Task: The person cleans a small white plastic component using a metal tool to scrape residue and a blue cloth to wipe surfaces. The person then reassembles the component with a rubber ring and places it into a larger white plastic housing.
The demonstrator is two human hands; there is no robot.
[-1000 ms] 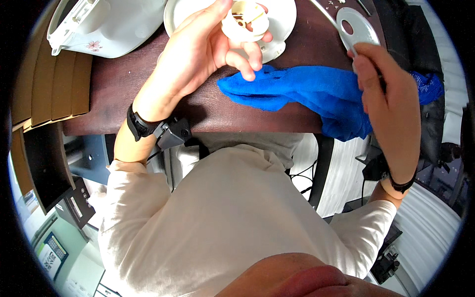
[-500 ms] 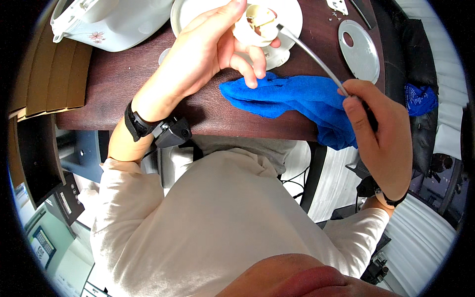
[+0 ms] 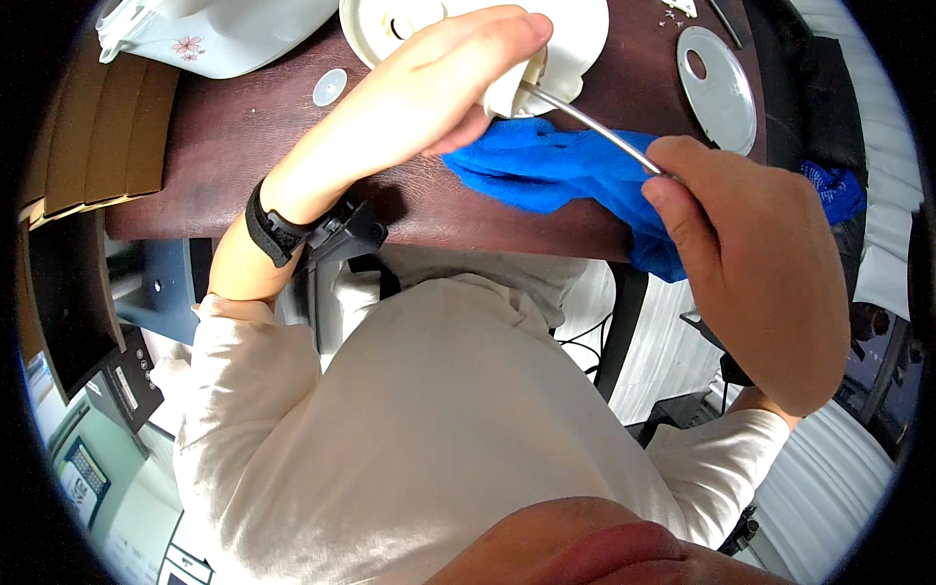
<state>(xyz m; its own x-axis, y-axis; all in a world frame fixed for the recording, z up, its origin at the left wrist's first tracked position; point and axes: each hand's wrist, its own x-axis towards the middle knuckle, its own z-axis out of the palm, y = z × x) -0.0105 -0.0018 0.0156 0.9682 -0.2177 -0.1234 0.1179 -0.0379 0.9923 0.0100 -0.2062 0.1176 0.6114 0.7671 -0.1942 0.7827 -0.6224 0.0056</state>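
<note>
My left hand (image 3: pixel 429 93) grips a small cream plastic cup-shaped part (image 3: pixel 503 95), its open side tilted toward the right. From the right, my right hand (image 3: pixel 756 253) holds a screwdriver (image 3: pixel 597 127) by its end; the handle is hidden in the fist. The tip of its metal shaft reaches into the mouth of the cream part, where I cannot see what it touches. Behind both lies a large round white plastic piece (image 3: pixel 583 34) on the table. Below the shaft, a crumpled blue cloth (image 3: pixel 541 171) lies near the table's front edge.
A white housing with a flower print (image 3: pixel 224 44) stands at the back left, beside brown cardboard (image 3: pixel 112 136). A small translucent disc (image 3: pixel 331 88) lies on the brown table (image 3: pixel 234 175). At the right are a grey oval plate with a hole (image 3: pixel 720 97) and several tiny screws (image 3: pixel 671 18).
My left hand has rolled over, turning the cream part's opening from upward to the right. The screwdriver tip has moved from its rim into the opening. My right hand has shifted slightly.
</note>
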